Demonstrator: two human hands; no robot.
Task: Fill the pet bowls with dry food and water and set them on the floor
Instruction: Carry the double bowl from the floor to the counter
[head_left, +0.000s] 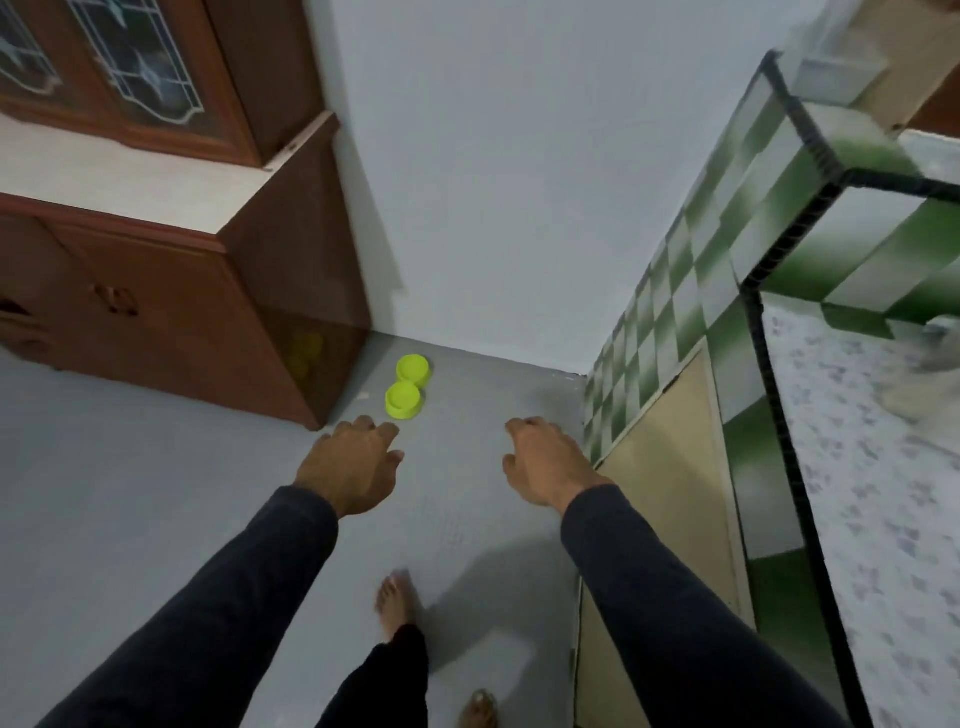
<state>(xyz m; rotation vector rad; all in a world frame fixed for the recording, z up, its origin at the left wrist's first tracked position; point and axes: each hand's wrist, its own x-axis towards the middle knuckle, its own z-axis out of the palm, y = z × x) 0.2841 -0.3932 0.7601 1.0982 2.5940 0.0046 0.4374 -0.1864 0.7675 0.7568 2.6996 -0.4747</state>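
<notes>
Two bare feet stood on the grey floor at bottom centre, dark trouser leg above the nearer-centre one. Both arms in dark sleeves reached fwd. Left hand hung palm down, fingers loosely curled, holding nothing; right hand likewise, relaxed w/ fingers bent down, nothing in it.

Just beyond the left hand's fingertips in the view sat the pet bowls: a neon yellow-green double unit, two round cups touching, lined up near-to-far on the floor. Contents couldn't be told; too small.

Left of the bowls, close by, stood the corner of a brown wooden cabinet w/ pale top and glass-door hutch above. Right side: green-and-white checked tiled counter w/ beige door under it, speckled worktop at far right, blurred.

Open floor ran btwn cabinet and counter, narrowing to the white wall behind the bowls.
</notes>
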